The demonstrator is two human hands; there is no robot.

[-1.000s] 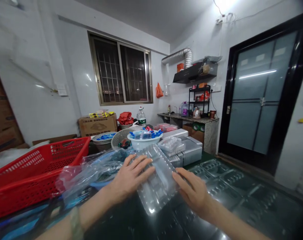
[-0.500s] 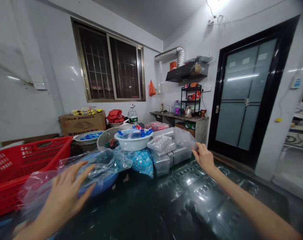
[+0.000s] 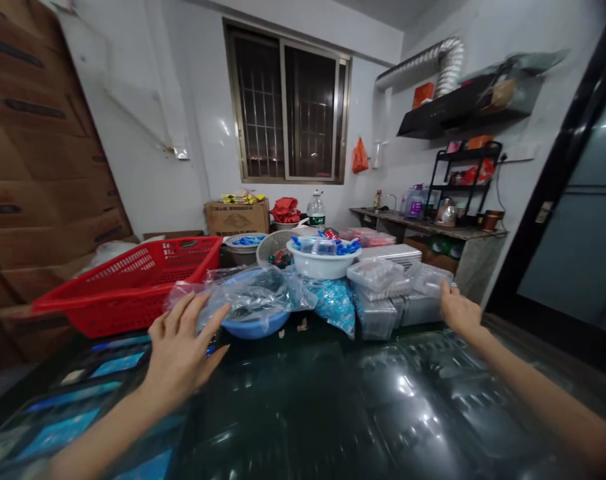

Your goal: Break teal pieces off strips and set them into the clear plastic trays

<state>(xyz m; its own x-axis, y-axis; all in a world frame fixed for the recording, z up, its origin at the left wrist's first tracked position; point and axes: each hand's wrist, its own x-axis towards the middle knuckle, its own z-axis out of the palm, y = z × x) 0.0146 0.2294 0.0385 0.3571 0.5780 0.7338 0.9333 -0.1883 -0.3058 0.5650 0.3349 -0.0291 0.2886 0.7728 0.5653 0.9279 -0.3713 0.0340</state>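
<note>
My left hand (image 3: 180, 350) is raised with its fingers spread, just in front of a blue bowl (image 3: 255, 327). A crumpled clear plastic bag (image 3: 253, 293) fills the bowl, and my fingertips are at or very near the bag's edge. My right hand (image 3: 457, 310) is at the far right of the stack of clear plastic containers (image 3: 375, 313). Its fingertips meet the edge of a clear plastic tray (image 3: 429, 280) lying on the stack. Whether those fingers grip the tray is hard to tell.
A red plastic basket (image 3: 133, 287) stands left of the blue bowl. A white bowl (image 3: 323, 263) of blue items sits behind it, beside a blue patterned bag (image 3: 333, 303). Stacked cardboard boxes (image 3: 33, 167) line the left wall. The glossy dark table (image 3: 293, 400) lies before me.
The view has swung left. The clear plastic piece held up by my right hand now lies lower on the stack, and my left hand has shifted from over the bag to its near edge.
</note>
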